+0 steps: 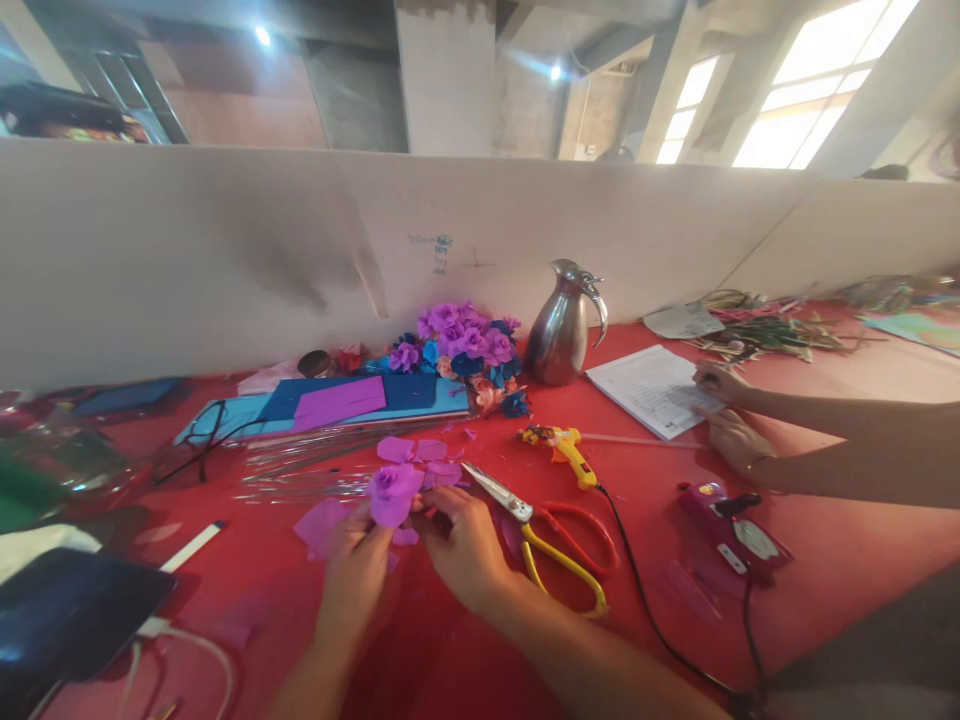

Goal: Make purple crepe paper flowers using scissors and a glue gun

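A purple paper flower [395,490] is held up between my hands, low over the red table. My left hand [358,550] is closed on it from below, thumb and fingers pinched near its base. Against the flower's right side, the fingers of my right hand [461,540] are bent together; a petal edge seems to lie at the fingertips, though the grip is partly hidden. Loose purple petals [431,450] lie behind and around the flower. Just right of my right hand rest scissors [517,505] with one red and one yellow handle, blades slightly apart.
A yellow glue gun [574,460] with a black cord lies beyond the scissors. Finished paper flowers [469,345] and a steel jug [561,325] stand by the partition. At right, another person's hands [731,420] touch a paper pad [652,390]. A dark tablet [75,620] lies at left.
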`<state>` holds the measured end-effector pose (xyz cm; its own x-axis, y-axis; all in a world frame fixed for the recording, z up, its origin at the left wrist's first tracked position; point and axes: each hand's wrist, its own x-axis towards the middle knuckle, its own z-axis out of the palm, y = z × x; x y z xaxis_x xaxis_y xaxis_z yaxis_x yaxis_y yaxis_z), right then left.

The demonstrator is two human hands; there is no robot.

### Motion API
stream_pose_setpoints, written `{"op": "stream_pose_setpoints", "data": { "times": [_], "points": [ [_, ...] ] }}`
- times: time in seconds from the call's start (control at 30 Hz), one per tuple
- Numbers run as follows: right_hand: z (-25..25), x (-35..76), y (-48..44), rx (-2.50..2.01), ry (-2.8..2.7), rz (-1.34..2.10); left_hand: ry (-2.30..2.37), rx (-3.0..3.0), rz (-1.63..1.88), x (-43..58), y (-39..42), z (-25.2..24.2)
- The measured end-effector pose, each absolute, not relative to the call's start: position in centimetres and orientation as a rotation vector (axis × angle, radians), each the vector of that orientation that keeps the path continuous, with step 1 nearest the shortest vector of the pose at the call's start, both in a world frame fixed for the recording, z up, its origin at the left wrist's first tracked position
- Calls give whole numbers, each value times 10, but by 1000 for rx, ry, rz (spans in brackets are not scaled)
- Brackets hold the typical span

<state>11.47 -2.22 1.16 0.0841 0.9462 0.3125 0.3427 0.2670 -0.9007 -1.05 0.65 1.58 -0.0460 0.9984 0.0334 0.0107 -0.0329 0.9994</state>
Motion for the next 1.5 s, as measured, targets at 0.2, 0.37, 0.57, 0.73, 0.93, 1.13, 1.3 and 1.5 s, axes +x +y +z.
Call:
{"op": "stream_pose_setpoints", "data": {
  "times": [0.2, 0.37, 0.57, 0.73, 0.93, 1.13, 1.3, 1.5],
  "points": [
    [10, 114, -22, -1288, -1493, 690, 1266, 1138, 1244, -15, 6, 4],
    [9, 113, -21, -1299, -1489, 664, 1262, 1098, 1227, -15, 6, 4],
    [10, 113, -21, -1279, -1501, 643, 1185, 1097, 1249, -14, 7, 3],
    [11, 113, -22, -1293, -1502, 648, 1261, 1133, 1248, -14, 6, 9],
    [9, 114, -22, -1284, -1513, 687, 1222, 1147, 1256, -12, 6, 15],
    [8, 114, -23, -1279, -1506, 700, 1194, 1139, 1260, -13, 5, 11],
    [11, 113, -24, -1293, -1516, 704, 1215, 1139, 1248, -13, 5, 12],
    [13, 115, -24, -1303, -1536, 681, 1218, 1072, 1270, -12, 4, 17]
  ]
}}
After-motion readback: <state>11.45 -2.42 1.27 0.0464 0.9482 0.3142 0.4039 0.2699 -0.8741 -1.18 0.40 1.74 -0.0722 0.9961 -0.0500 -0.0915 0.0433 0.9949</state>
